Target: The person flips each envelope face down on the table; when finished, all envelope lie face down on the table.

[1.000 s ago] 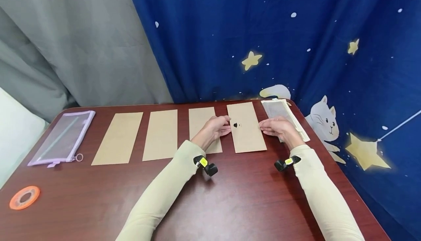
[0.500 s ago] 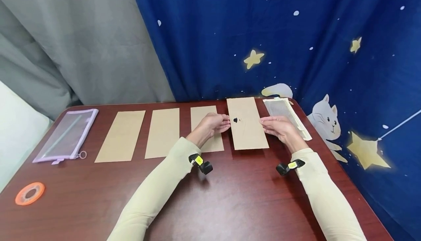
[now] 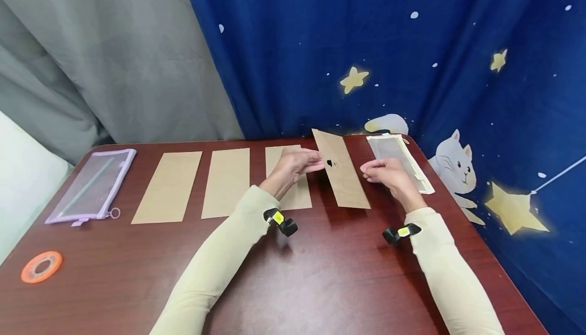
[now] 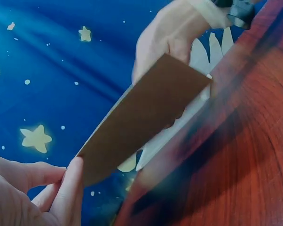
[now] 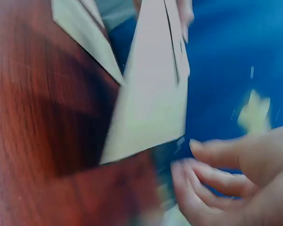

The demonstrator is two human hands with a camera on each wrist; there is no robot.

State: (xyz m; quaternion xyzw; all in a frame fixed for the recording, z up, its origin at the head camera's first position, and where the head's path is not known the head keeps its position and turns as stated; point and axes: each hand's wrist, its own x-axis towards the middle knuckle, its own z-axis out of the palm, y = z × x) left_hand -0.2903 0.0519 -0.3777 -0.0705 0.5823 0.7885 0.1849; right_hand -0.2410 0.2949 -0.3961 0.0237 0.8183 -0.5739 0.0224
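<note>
My left hand (image 3: 293, 167) pinches the left long edge of a brown kraft paper card (image 3: 342, 175) between thumb and fingers. The card is lifted and tilted, its right side lower than its left, and a small black mark shows near the held edge. In the left wrist view the plain underside of the card (image 4: 146, 103) faces the camera. My right hand (image 3: 389, 175) hovers just right of the card, fingers loosely bent with nothing between them. The right wrist view shows a gap between this hand (image 5: 240, 179) and the card's lower corner.
Three similar cards lie in a row to the left, including the nearest card (image 3: 296, 192) partly behind my left hand. A lilac mesh zip pouch (image 3: 91, 187) and an orange ring (image 3: 41, 267) lie far left. A cream-edged mesh pouch (image 3: 398, 157) sits at the right edge.
The card has risen off the table and turned, its left edge now higher. My right hand has let go of its right edge, while the left still pinches it.
</note>
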